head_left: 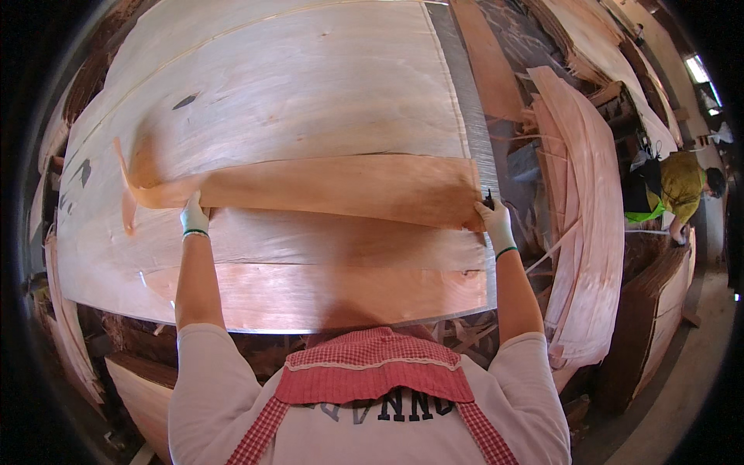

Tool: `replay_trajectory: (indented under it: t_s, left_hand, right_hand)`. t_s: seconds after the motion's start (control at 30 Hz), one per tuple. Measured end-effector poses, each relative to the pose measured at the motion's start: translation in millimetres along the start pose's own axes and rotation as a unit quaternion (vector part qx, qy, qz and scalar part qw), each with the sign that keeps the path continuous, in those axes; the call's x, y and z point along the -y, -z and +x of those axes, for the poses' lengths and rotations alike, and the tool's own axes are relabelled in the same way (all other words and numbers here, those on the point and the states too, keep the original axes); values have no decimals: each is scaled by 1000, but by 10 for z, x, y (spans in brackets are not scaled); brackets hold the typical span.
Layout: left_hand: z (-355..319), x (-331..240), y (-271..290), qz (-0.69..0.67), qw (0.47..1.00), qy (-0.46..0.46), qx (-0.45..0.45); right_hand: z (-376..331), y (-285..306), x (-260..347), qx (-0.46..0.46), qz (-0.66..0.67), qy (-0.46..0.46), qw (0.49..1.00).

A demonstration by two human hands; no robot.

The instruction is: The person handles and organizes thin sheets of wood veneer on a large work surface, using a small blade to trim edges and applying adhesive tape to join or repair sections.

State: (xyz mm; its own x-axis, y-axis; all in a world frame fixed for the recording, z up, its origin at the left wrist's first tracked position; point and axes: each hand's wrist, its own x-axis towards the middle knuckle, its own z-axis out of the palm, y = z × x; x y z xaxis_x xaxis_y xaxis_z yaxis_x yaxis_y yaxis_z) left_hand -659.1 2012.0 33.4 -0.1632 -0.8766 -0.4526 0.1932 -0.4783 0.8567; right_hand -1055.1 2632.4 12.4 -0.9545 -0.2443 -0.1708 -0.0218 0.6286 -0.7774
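Note:
A long, thin strip of wood veneer, orange-brown, stretches between my two hands above a wide pale veneer sheet. My left hand, in a white glove with a green cuff, pinches the strip's near edge toward its left part. Past that hand the strip's left end curls up and bends away. My right hand, gloved the same way, grips the strip's right end by the sheet's right edge. A small dark object shows at its fingertips; its kind I cannot make out. Another reddish veneer piece lies along the near edge.
Right of the table's metal edge hangs a pile of pinkish veneer sheets. A narrow veneer strip lies at the far right. A co-worker bends over another veneer stack at the right. Veneer scraps litter the floor.

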Motion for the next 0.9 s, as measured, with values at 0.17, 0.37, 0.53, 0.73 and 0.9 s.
replay_trajectory:
  t_s: [0.17,0.37,0.53,0.73,0.9]
  left_hand:
    - [255,-3,299,35,998,-53,4]
    - [137,127,112,60,997,-39,-12]
    - [249,99,295,21,997,-53,-48]
    - [114,33,450,50,988,-99,-109]
    - [-583,188,-315,475,720,-476,-174]
  right_hand:
    - [-16,-51,112,0,-35,8,999]
    - [-187,-24,419,-85,-105,28,990]
    - [-242,-81,570,-80,-104,22,991]
    - [-250,-111,683,-69,-128,1,989]
    - [-227,-55,537,-88,-129,-16,988]
